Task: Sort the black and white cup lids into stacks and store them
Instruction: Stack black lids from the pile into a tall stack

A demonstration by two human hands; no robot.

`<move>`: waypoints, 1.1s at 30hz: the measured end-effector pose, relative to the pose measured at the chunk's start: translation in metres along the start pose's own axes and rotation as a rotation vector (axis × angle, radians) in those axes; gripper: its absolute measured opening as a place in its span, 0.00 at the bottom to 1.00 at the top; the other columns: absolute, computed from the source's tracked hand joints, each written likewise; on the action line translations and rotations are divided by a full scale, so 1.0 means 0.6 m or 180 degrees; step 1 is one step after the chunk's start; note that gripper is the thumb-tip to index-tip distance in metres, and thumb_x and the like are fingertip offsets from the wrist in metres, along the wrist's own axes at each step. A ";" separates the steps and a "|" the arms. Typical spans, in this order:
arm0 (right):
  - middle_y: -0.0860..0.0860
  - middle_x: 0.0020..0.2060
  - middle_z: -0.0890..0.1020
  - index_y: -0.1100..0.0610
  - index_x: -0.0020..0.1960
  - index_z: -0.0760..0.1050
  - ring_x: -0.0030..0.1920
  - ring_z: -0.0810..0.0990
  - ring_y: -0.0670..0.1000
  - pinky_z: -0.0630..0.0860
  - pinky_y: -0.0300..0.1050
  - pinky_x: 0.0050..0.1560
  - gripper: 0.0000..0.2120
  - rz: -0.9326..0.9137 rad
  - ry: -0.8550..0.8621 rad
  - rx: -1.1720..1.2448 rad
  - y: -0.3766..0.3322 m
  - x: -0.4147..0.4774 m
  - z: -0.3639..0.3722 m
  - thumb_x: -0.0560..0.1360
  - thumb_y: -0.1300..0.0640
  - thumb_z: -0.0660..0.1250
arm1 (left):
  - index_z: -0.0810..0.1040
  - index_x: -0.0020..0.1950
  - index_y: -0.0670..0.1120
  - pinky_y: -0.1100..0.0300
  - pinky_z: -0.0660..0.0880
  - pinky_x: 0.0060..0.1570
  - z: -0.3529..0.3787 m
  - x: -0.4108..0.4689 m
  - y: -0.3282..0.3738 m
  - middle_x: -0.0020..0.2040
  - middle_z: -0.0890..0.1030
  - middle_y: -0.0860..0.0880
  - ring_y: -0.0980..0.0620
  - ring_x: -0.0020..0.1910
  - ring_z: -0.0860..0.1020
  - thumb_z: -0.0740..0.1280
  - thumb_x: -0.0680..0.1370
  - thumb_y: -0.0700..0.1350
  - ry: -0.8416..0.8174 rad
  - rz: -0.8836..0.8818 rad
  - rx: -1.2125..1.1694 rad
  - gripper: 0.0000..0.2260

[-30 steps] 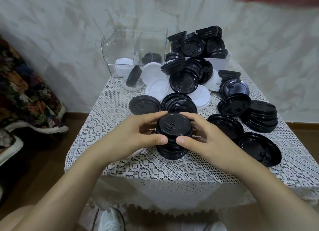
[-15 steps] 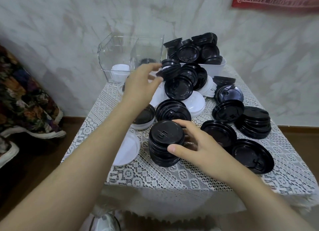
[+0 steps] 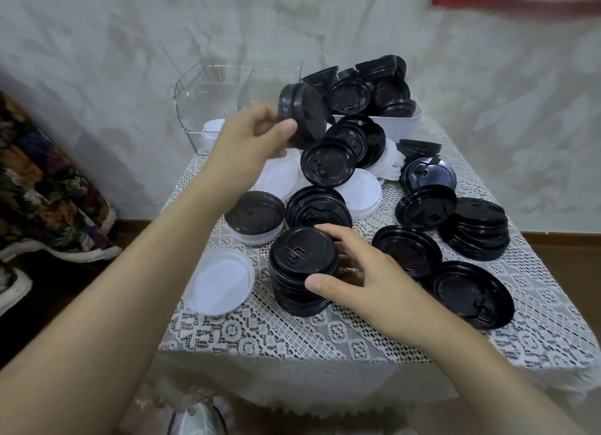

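1. The left hand (image 3: 250, 141) is raised over the far left part of the tabletop (image 3: 292, 333). Its thumb and fingers pinch a short bunch of black lids (image 3: 302, 115) by the rim.
2. That bunch is tilted on edge, clear of the tabletop, just in front of the clear container (image 3: 227, 93) and above the loose lid heap (image 3: 328, 164).
3. The right hand (image 3: 374, 285) grips the tall black stack (image 3: 300, 265) near the front middle of the tabletop. Its thumb is on the near side and its fingers curl round the far side.
4. The tall black stack stands upright on the lace cloth, with a sip-flap lid on top.
5. A white lid (image 3: 221, 281) lies flat just left of that stack. Behind it a black lid sits nested in a white one (image 3: 255, 216).
6. The clear container stands at the rear left with white lids inside. The white bin (image 3: 403, 122) at the rear holds a pile of black lids.
7. To the right lie a second black stack (image 3: 478, 233) and a single upturned black lid (image 3: 471, 294).
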State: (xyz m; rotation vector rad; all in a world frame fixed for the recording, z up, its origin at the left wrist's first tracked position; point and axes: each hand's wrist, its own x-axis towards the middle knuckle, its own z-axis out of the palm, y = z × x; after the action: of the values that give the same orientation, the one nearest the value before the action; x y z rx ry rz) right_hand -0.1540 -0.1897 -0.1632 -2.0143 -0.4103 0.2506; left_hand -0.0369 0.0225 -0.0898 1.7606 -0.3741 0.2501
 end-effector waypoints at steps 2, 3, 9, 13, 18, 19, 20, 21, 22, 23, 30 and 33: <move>0.36 0.65 0.79 0.30 0.72 0.66 0.68 0.77 0.42 0.73 0.55 0.71 0.38 -0.0028 0.0069 0.0042 0.002 -0.001 -0.001 0.65 0.25 0.72 | 0.78 0.50 0.46 0.60 0.81 0.49 -0.010 -0.047 0.011 0.44 0.87 0.53 0.55 0.45 0.85 0.65 0.84 0.42 -0.0124 -0.0234 -0.0438 0.04; 0.36 0.65 0.79 0.29 0.72 0.66 0.68 0.77 0.40 0.73 0.55 0.71 0.40 -0.0036 0.0105 0.0064 0.002 -0.002 -0.003 0.63 0.24 0.73 | 0.77 0.50 0.46 0.60 0.81 0.49 -0.015 -0.069 0.014 0.45 0.87 0.51 0.54 0.46 0.85 0.65 0.84 0.43 -0.0218 -0.0350 -0.0630 0.04; 0.37 0.58 0.83 0.34 0.67 0.74 0.58 0.82 0.40 0.80 0.50 0.62 0.35 -0.0088 0.0631 0.0080 -0.015 -0.010 -0.018 0.62 0.29 0.74 | 0.77 0.51 0.46 0.62 0.81 0.46 -0.031 -0.137 0.013 0.48 0.87 0.49 0.52 0.43 0.85 0.65 0.80 0.48 -0.0486 -0.0547 -0.1228 0.07; 0.42 0.53 0.84 0.38 0.61 0.78 0.48 0.83 0.46 0.82 0.51 0.50 0.24 -0.0443 0.1386 0.0203 -0.035 -0.007 -0.024 0.67 0.35 0.72 | 0.76 0.52 0.43 0.63 0.77 0.39 -0.027 -0.152 0.010 0.41 0.83 0.49 0.53 0.38 0.80 0.63 0.81 0.47 -0.0713 -0.0491 -0.1229 0.08; 0.34 0.65 0.78 0.37 0.74 0.68 0.65 0.78 0.42 0.79 0.44 0.59 0.38 -0.0695 0.1120 0.0315 -0.055 0.004 -0.001 0.66 0.39 0.77 | 0.74 0.54 0.34 0.65 0.70 0.35 -0.015 -0.157 0.007 0.39 0.76 0.48 0.56 0.36 0.75 0.62 0.82 0.47 -0.0915 -0.0423 -0.0972 0.14; 0.32 0.65 0.77 0.37 0.75 0.67 0.66 0.77 0.40 0.78 0.42 0.60 0.39 -0.0719 0.1083 0.0325 -0.057 0.006 0.004 0.67 0.41 0.79 | 0.75 0.53 0.36 0.66 0.69 0.34 -0.013 -0.158 0.008 0.38 0.75 0.49 0.56 0.35 0.74 0.62 0.82 0.47 -0.0940 -0.0429 -0.0969 0.13; 0.30 0.65 0.77 0.36 0.74 0.67 0.67 0.77 0.39 0.78 0.40 0.60 0.39 -0.0724 0.1081 0.0359 -0.061 0.008 0.007 0.68 0.43 0.80 | 0.75 0.51 0.40 0.66 0.68 0.33 -0.013 -0.159 0.009 0.38 0.74 0.50 0.56 0.35 0.73 0.62 0.82 0.47 -0.0955 -0.0436 -0.0964 0.10; 0.30 0.64 0.77 0.36 0.74 0.68 0.66 0.77 0.39 0.77 0.39 0.60 0.38 -0.0719 0.1104 0.0392 -0.063 0.008 0.008 0.68 0.44 0.81 | 0.76 0.49 0.43 0.66 0.67 0.33 -0.012 -0.160 0.011 0.37 0.74 0.50 0.57 0.34 0.72 0.62 0.82 0.47 -0.0950 -0.0446 -0.0963 0.08; 0.30 0.64 0.77 0.36 0.73 0.69 0.66 0.77 0.40 0.78 0.39 0.61 0.36 -0.0716 0.1137 0.0410 -0.064 0.008 0.007 0.69 0.45 0.80 | 0.76 0.48 0.45 0.67 0.67 0.33 -0.012 -0.162 0.011 0.36 0.73 0.51 0.57 0.34 0.72 0.63 0.82 0.47 -0.0921 -0.0452 -0.0964 0.08; 0.32 0.63 0.79 0.36 0.72 0.70 0.65 0.79 0.42 0.78 0.42 0.61 0.35 -0.0718 0.1174 0.0416 -0.063 0.008 0.005 0.70 0.47 0.80 | 0.77 0.46 0.46 0.66 0.67 0.33 -0.012 -0.162 0.011 0.36 0.73 0.51 0.56 0.33 0.71 0.64 0.81 0.47 -0.0874 -0.0455 -0.0962 0.08; 0.39 0.65 0.79 0.35 0.74 0.69 0.60 0.81 0.44 0.78 0.50 0.63 0.39 -0.0598 0.1377 -0.0051 -0.058 0.000 -0.002 0.67 0.40 0.80 | 0.79 0.40 0.47 0.64 0.66 0.36 0.003 -0.169 0.018 0.32 0.76 0.52 0.55 0.33 0.71 0.70 0.80 0.47 -0.0564 -0.0351 -0.0507 0.09; 0.38 0.63 0.80 0.38 0.74 0.71 0.57 0.82 0.42 0.78 0.43 0.58 0.36 -0.0524 0.1437 0.0019 -0.059 0.002 -0.004 0.70 0.43 0.80 | 0.80 0.45 0.46 0.63 0.74 0.44 0.004 -0.170 0.016 0.36 0.81 0.53 0.56 0.37 0.77 0.71 0.80 0.47 -0.0353 -0.0291 -0.0384 0.07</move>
State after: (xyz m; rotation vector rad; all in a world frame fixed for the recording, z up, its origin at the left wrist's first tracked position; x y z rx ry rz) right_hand -0.1584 -0.1762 -0.1309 -1.9463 -0.2831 -0.3012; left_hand -0.1346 0.0302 -0.1189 1.6717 -0.3797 0.0633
